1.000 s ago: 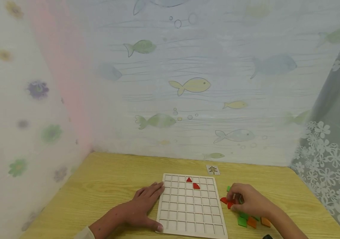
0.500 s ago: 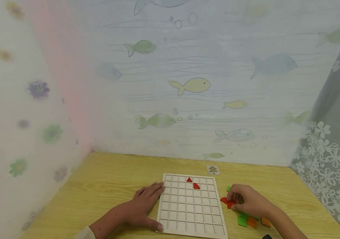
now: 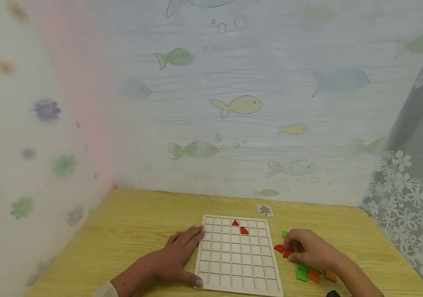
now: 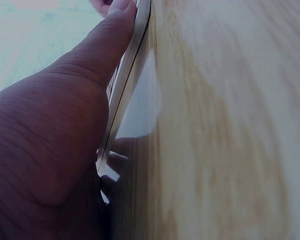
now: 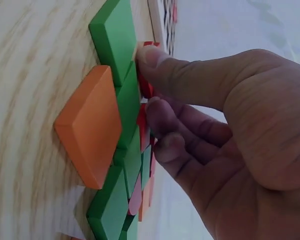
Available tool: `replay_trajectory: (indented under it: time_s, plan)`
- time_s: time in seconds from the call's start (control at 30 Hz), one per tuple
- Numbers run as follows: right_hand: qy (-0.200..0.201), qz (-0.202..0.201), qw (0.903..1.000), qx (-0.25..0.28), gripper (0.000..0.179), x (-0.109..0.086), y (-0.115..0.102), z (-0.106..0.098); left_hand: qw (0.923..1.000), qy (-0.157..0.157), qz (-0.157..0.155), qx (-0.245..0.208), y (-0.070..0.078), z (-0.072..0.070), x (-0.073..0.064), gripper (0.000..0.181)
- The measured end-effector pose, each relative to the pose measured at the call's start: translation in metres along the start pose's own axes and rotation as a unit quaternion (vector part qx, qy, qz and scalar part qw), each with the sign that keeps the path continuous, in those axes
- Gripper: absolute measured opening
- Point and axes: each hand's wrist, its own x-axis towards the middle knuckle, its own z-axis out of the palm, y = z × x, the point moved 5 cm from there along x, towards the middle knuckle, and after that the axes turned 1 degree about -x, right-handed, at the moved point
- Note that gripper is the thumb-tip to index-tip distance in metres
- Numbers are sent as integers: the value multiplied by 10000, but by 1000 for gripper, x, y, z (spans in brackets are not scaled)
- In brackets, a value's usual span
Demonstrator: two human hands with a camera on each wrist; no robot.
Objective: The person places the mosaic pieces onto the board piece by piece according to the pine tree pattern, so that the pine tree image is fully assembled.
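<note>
Lying between the narrowed fingers [image 5: 162,119] of the right hand [image 3: 310,247] is a red piece [image 3: 287,254], grip unclear.

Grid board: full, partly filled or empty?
Partly filled: on the grid board, a red triangle and a red quarter-circle sit in squares; the other visible squares are bare.

Resting left hand [image 3: 172,260] palm down, holding fingers [image 3: 190,236] extended, thumb [image 3: 192,280] set wide apart. Slanting left forearm [image 3: 131,277] in from lower left (with pale sleeve [image 3: 106,291] at frame edge). Curling right hand [image 3: 309,248] downward, opposing thumb to fingertips; angling right forearm [image 3: 358,278] from lower right.
</note>
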Motion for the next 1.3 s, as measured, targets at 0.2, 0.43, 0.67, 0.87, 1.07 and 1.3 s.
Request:
replay_trajectory:
  time_s: [0.2, 0.43, 0.67, 0.87, 1.07, 1.3]
  plan:
    - [-84, 68, 9999, -70, 18, 0, 0, 1, 10000, 22, 49, 32, 0, 0, 0, 125]
    - [-121, 107, 9999, 39, 12, 0, 3, 2, 10000, 0, 40, -5, 0, 0, -1, 125]
    - [-39, -83, 10000, 26, 6, 3, 0, 1, 10000, 2, 39, -28, -1, 1, -1, 125]
    - [105, -401, 9991, -87, 6, 11, -11, 0, 10000, 22, 60, -17, 1, 1, -2, 125]
    - [-21, -249, 9997, 66, 5, 22, -21, 4, 10000, -2, 3, -28, 5, -2, -3, 125]
    - [-94, -338, 9991, 223, 3, 35, -36, 9, 10000, -13, -62, -55, 8, -4, -5, 125]
